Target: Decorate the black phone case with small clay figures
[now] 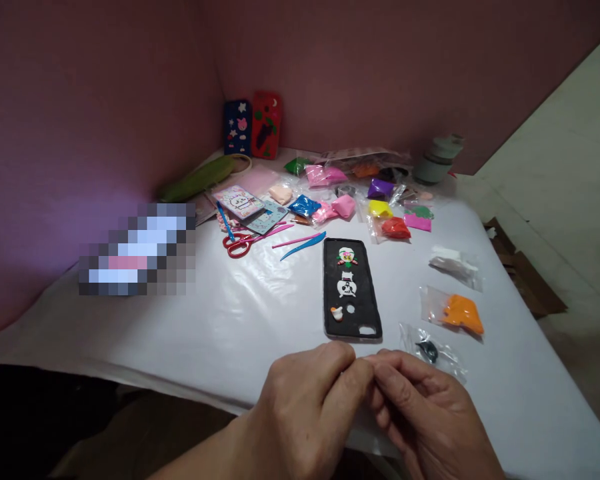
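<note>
My left hand and my right hand meet at the table's front edge, fingertips pinched together. Whatever lies between them is too small or hidden to make out. Just beyond them a black phone case lies flat, bearing small clay figures: a white one with green and pink, a white face with black lines and a small white and orange piece. Right of the case are bags of dark clay, orange clay and white clay.
Blue and pink modelling tools and red-handled scissors lie beyond the case. Several coloured clay packets spread behind. Two decorated cases, blue and red, lean on the wall. A blurred-out screen is at left; a grey-green container stands back right.
</note>
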Tool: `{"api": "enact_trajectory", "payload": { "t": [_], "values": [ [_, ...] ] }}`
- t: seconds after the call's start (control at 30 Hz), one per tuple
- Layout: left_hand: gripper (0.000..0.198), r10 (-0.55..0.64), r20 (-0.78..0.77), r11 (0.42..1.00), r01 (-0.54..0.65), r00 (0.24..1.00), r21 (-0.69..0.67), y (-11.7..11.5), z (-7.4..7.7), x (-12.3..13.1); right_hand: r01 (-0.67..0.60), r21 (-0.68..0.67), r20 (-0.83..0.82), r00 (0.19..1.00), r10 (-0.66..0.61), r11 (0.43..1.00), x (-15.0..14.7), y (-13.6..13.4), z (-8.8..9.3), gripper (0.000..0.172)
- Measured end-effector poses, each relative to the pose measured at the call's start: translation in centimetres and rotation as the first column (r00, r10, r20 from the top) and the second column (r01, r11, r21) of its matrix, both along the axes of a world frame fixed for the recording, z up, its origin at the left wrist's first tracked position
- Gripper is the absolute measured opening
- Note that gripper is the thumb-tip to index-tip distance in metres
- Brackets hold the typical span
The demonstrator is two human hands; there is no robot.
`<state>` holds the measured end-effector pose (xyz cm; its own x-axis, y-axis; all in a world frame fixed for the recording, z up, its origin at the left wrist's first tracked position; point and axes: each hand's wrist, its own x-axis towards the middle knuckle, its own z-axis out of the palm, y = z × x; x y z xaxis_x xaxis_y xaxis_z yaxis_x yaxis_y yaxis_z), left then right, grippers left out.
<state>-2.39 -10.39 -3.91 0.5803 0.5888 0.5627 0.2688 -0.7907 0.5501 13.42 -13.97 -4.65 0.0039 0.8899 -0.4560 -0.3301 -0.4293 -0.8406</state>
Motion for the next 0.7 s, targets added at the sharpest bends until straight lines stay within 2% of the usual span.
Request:
{"api": "enact_trajectory", "payload": {
  "t": [0.1,0.3,0.5,0.57,0.6,0.63,0.7],
  "values": [
    [0.021,-0.023,0.015,0.998,0.024,1.000,-0.051,0.1,0.2,0.0,0.001,-0.042,-0.033,0.999,-0.002,0.999,0.1,0.3,0.1,0.023],
    [0.019,0.083,0.066,0.995,-0.079,0.994,-0.064,0.1,0.3,-0.1,0.036,-0.103,-0.071,0.997,-0.044,0.994,-0.1,0.7,0.9,0.027],
    [0.016,0.188,0.172,0.939,-0.126,0.967,-0.321,0.4,0.9,-0.5,0.049,-0.108,-0.141,0.988,-0.064,0.993,0.1,0.9,1.3,0.027],
    [0.017,0.191,0.178,0.888,-0.093,0.965,-0.449,0.5,1.0,-0.6,0.043,-0.114,-0.184,0.981,-0.064,0.993,0.3,0.9,1.2,0.026],
    [0.017,0.190,0.187,0.844,-0.063,0.964,-0.533,0.5,1.1,-0.7,0.042,-0.111,-0.200,0.978,-0.063,0.993,0.4,0.9,1.1,0.025],
    [0.017,0.194,0.202,0.781,-0.026,0.960,-0.624,0.5,1.1,-0.7,0.039,-0.104,-0.211,0.976,-0.060,0.994,0.5,0.8,1.1,0.025],
    [0.015,0.220,0.244,0.600,0.066,0.945,-0.797,0.6,1.2,-0.8,0.031,-0.091,-0.230,0.972,-0.051,0.995,0.6,0.8,1.1,0.024]
  ]
}}
